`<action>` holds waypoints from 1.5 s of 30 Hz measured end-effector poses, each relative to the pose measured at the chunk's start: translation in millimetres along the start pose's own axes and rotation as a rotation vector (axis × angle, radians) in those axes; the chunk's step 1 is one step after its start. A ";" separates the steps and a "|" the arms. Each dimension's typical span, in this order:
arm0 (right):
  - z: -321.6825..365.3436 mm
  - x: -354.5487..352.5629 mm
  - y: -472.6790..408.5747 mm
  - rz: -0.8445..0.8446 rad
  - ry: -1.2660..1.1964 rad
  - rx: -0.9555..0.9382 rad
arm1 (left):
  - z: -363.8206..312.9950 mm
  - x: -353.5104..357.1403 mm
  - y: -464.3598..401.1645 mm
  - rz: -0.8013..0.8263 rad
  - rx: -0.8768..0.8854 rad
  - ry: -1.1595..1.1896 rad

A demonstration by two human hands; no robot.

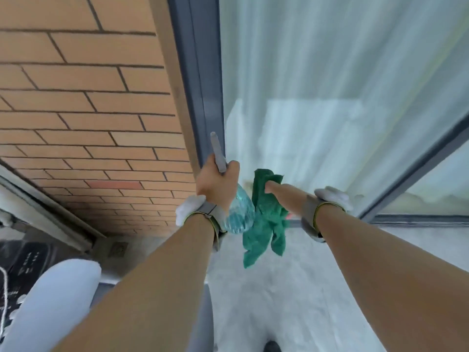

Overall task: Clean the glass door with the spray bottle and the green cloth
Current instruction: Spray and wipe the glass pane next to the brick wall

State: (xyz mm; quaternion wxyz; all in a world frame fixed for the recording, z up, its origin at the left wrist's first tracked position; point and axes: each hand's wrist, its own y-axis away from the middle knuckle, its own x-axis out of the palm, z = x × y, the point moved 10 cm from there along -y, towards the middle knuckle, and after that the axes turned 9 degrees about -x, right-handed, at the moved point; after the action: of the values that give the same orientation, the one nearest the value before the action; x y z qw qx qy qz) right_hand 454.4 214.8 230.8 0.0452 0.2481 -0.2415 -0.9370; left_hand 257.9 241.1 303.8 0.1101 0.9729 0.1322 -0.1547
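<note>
The glass door [330, 102] fills the upper right, with pale curtains behind it and a grey frame [203, 97] on its left edge. My left hand [215, 181] grips the clear spray bottle [239, 212] by its neck; the grey nozzle points up beside the frame and the bottle body hangs below my wrist. My right hand [281, 193] holds the green cloth [266, 219] bunched against the lower glass, with most of the cloth hanging down. The fingers of that hand are hidden by the cloth.
An orange brick wall [88, 110] stands to the left of the door frame. A second glass panel [436, 189] with a dark frame meets the door at the right. The pale floor [291, 288] lies below. A white rounded object [58, 295] and dark items sit at bottom left.
</note>
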 end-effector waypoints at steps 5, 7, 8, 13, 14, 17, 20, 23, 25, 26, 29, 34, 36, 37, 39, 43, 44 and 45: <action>63.5 -100.9 -13.7 -0.108 -0.117 -0.145 | -98.8 30.0 -14.5 -0.034 0.067 0.125; 84.1 -133.4 -16.7 -0.166 -0.166 -0.178 | -133.0 35.1 -23.5 -0.034 0.109 0.110; 94.3 -152.0 -18.6 -0.200 -0.202 -0.190 | -154.5 36.7 -28.2 -0.032 0.140 0.111; 132.9 -210.6 -22.5 -0.277 -0.323 -0.256 | -222.3 42.1 -49.3 -0.005 0.200 0.144; 140.9 -217.6 -20.9 -0.274 -0.375 -0.276 | -232.3 45.0 -54.7 0.024 0.205 0.157; 169.6 -240.9 -15.3 -0.277 -0.611 -0.327 | -260.1 60.5 -70.5 0.150 0.223 0.157; 192.8 -250.9 -16.1 -0.239 -0.684 -0.343 | -274.5 65.9 -84.5 0.173 0.233 0.162; 215.0 -255.7 -16.8 -0.171 -0.685 -0.374 | -290.1 75.6 -91.4 0.292 0.211 0.138; 232.9 -262.6 -17.1 -0.123 -0.708 -0.430 | -300.2 84.1 -95.3 0.366 0.222 0.050; 243.2 -266.3 -15.8 -0.088 -0.729 -0.459 | -306.4 85.7 -98.1 0.380 0.231 0.065; 264.0 -281.2 -11.0 -0.026 -0.793 -0.529 | -321.0 89.9 -104.5 0.411 0.222 0.225; 278.0 -297.2 -9.4 0.066 -0.877 -0.589 | -342.6 106.9 -104.4 0.366 0.259 0.179; 271.6 -313.1 -10.8 0.044 -0.916 -0.592 | -352.7 107.5 -105.1 0.291 0.264 0.162; 265.3 -323.9 -14.0 0.042 -0.958 -0.581 | -359.2 107.7 -105.7 0.255 0.259 0.172; 249.5 -337.0 -22.2 0.016 -1.068 -0.533 | -369.7 100.0 -112.2 0.190 0.253 0.221; 221.6 -337.7 -34.8 0.029 -1.144 -0.482 | -401.8 97.6 -112.1 0.105 0.275 0.279; 217.6 -334.7 -39.6 0.013 -1.026 -0.478 | -409.8 98.5 -111.8 0.094 0.285 0.294; 217.6 -328.4 -41.1 0.038 -0.876 -0.503 | -417.1 100.9 -110.7 0.080 0.289 0.295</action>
State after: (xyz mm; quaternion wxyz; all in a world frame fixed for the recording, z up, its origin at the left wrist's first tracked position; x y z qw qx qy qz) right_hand 636.5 411.7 522.2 0.0150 -0.1912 -0.0092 -0.9814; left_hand 431.6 474.2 638.4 -0.0452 0.9951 0.0846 -0.0235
